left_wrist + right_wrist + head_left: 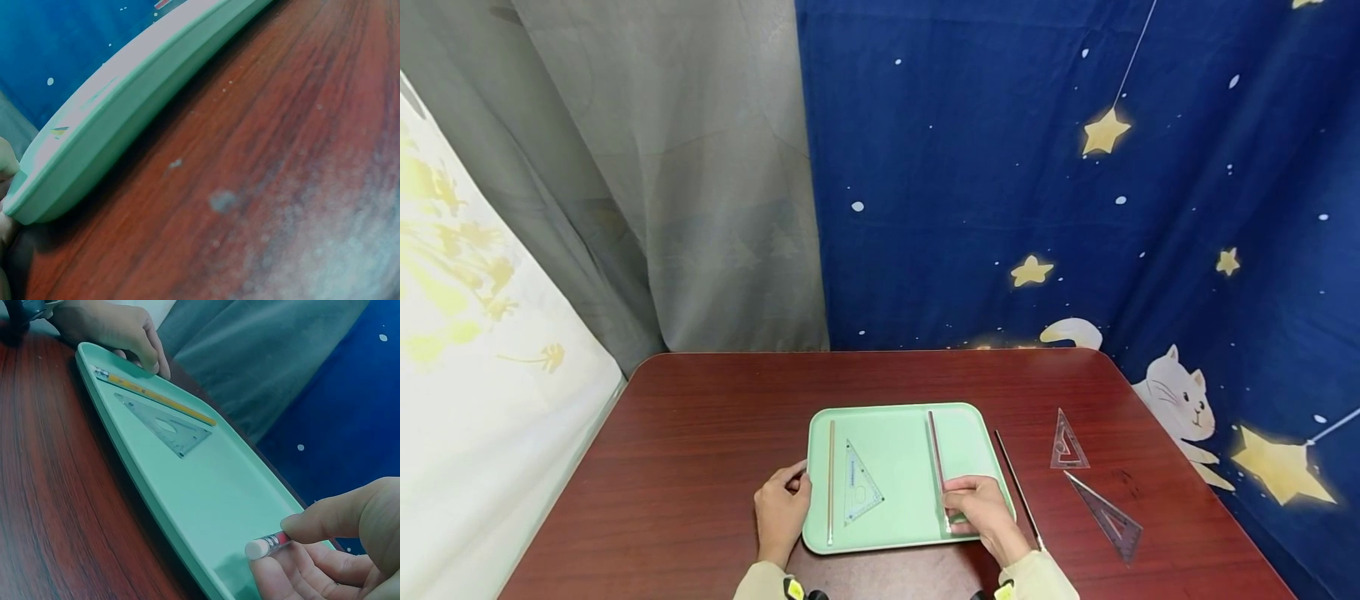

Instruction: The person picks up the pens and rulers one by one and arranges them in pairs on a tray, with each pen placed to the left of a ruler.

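Observation:
My right hand pinches a red pencil near its white eraser end between thumb and fingers. The pencil is over the right part of a pale green tray, its far end toward the tray's back edge. At the tray's left side, my left hand grips the rim, thumb above and a finger below in the left wrist view. Inside the tray, on the left, lie a yellow pencil with an eraser end and a clear set square. Whether the red pencil touches the tray floor is unclear.
On the brown table, right of the tray, lies a dark pencil. Farther right are a small clear set square and a longer one. A grey curtain and a blue starry curtain hang behind the table.

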`<state>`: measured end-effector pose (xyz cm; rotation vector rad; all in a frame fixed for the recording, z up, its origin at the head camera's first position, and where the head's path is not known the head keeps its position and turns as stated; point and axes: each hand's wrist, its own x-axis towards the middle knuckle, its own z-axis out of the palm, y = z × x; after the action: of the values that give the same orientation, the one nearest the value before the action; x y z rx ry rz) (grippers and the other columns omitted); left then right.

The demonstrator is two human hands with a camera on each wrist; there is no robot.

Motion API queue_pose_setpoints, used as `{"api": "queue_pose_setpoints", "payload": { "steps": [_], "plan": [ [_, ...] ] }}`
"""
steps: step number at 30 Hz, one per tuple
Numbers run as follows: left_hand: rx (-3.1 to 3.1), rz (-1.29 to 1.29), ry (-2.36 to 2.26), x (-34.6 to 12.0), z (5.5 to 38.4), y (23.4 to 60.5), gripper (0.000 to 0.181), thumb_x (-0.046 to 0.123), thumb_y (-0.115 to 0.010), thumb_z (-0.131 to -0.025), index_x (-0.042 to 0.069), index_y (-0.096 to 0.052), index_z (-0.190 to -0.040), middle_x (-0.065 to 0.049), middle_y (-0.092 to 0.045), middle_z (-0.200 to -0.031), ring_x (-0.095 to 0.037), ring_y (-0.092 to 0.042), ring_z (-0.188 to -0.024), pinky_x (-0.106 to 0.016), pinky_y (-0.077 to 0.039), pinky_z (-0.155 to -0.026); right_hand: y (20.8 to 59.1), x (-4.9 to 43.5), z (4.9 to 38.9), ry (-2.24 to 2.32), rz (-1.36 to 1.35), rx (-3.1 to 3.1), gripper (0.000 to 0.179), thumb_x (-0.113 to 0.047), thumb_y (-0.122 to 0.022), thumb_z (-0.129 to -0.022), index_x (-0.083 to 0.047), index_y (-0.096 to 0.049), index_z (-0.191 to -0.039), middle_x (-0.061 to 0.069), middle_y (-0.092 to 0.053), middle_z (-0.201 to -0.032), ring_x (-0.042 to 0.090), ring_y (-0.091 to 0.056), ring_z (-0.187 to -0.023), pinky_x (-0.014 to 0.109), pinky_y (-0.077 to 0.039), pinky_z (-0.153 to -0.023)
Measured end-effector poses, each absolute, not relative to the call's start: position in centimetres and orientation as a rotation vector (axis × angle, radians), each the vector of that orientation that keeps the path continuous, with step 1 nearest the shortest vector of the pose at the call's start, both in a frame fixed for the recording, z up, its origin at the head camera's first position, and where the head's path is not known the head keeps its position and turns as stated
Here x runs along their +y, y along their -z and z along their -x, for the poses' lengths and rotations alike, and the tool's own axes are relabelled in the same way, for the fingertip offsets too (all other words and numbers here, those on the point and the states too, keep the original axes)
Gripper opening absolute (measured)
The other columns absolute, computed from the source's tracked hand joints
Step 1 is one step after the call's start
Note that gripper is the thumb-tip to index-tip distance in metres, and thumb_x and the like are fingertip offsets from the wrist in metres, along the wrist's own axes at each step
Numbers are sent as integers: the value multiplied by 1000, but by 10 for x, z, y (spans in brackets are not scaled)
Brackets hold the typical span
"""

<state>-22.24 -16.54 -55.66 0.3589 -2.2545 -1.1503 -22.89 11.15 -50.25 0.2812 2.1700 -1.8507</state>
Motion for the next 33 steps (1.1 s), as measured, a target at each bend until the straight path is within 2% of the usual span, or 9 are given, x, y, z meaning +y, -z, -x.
{"api": "queue_pose_setpoints", "payload": {
  "steps": [13,22,33],
  "plan": [
    [-2238,-354,1140,-166,222,557,19,3,-66,-74,10,-75,-90,6,-62,-66,0,-49,-55,-16,-40,-53,504,92,227,1836,-220,2136,30,0,-63,-75,12,-58,-101,1,-62,-71,10,-57,-60,28,-51,-49],
    [-2278,-371,1171,-164,222,556,19,4,-66,-76,10,-74,-92,5,-62,-68,-2,-50,-56,-21,-42,-54,508,74,224,1836,-192,2133,26,1,-62,-73,11,-59,-97,3,-62,-71,10,-56,-57,27,-51,-48],
    [-2286,-392,1197,-166,221,554,20,4,-65,-77,9,-74,-94,4,-63,-70,-3,-50,-58,-22,-42,-55,505,54,223,1777,-154,2271,22,2,-61,-70,9,-62,-91,5,-61,-68,11,-57,-54,32,-51,-48]
  ]
}}
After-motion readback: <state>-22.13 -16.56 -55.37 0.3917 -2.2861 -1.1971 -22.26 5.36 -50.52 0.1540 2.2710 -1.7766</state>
